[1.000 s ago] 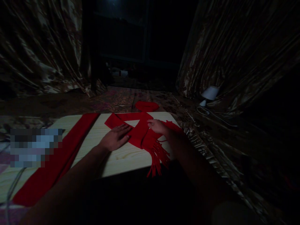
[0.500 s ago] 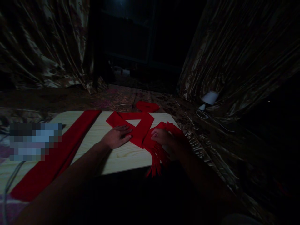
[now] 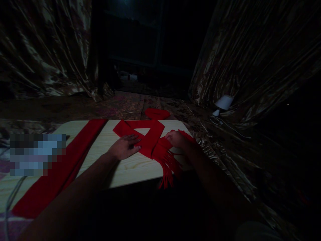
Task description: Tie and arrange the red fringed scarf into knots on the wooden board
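A red fringed scarf (image 3: 149, 142) lies folded across the right part of the pale wooden tabletop (image 3: 120, 172), its bands crossing around a small triangle of bare wood. My left hand (image 3: 124, 147) rests flat on the crossed part, fingers stretched out. On the right, my right hand (image 3: 177, 139) pinches the scarf near a fringed end, and the palm hides part of the cloth there. Some fringe strands hang over the near table edge. Another long red strip of cloth (image 3: 75, 152) runs diagonally over the left part of the table; I cannot tell whether it is joined to the scarf.
Red cloth (image 3: 157, 113) lies just beyond the far table edge. A blurred-out object (image 3: 37, 154) with a cable sits at the left. A small white lamp (image 3: 224, 102) stands on the patterned floor covering at the right. Patterned curtains (image 3: 50, 50) hang behind. The room is very dark.
My right hand has moved slightly up and to the right, pulling the scarf end with it; the fringe has shifted a little right. My left hand stays in place.
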A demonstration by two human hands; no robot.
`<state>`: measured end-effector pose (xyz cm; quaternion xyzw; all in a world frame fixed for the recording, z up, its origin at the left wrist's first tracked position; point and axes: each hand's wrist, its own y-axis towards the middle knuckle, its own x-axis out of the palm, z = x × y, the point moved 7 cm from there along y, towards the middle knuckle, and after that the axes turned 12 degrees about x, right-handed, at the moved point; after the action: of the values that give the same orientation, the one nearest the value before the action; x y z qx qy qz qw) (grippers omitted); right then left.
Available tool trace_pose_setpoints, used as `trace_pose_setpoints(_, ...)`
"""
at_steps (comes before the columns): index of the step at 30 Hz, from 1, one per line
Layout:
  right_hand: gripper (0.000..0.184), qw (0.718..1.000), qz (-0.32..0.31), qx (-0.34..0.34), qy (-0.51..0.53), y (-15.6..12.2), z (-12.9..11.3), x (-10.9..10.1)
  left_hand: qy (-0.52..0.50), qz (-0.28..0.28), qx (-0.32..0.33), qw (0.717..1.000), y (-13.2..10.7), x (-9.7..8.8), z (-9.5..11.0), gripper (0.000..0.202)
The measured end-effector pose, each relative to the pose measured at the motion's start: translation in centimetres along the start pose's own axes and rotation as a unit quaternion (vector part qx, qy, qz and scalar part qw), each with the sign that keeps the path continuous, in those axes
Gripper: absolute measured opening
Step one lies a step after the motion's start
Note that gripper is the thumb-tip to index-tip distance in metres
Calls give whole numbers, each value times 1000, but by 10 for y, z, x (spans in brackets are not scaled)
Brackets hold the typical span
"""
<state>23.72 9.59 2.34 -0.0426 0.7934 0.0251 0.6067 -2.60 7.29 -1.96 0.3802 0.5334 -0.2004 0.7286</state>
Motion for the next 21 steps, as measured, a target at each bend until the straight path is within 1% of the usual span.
trace_pose_setpoints(2,34,999,-8,-16,29,9,-2,6,0,0,1,1000,0,0,0,67)
trace_pose_setpoints(5,32,998,-36,-24,37,21,-2,21,-4,-1,-3,1000,-1,1,-1,66)
trace_pose_setpoints(8,31,999,-27,-15,39,28,3,28,-9,-1,-10,1000,-1,1,-3,67)
trace_pose_setpoints(10,32,998,-22,-11,60,29,7,31,-12,1,-11,1000,-1,0,-3,68)
trace_pose_setpoints(13,37,995,-22,1,98,30,12,36,-13,18,-11,1000,-1,-6,4,63)
trace_pose_setpoints(15,41,993,-17,1,117,30,14,39,-18,58,-15,998,0,-13,14,57)
trace_pose_setpoints(17,42,991,-14,-14,130,30,14,42,-27,94,-8,995,5,-18,31,55)
trace_pose_setpoints(18,42,991,-12,-23,133,30,14,43,-30,94,3,995,8,-17,42,54)
trace_pose_setpoints(20,40,991,-1,-36,129,30,14,44,-25,66,25,997,17,-9,64,57)
trace_pose_setpoints(21,38,992,6,-39,122,30,15,44,-22,43,31,998,22,-3,73,58)
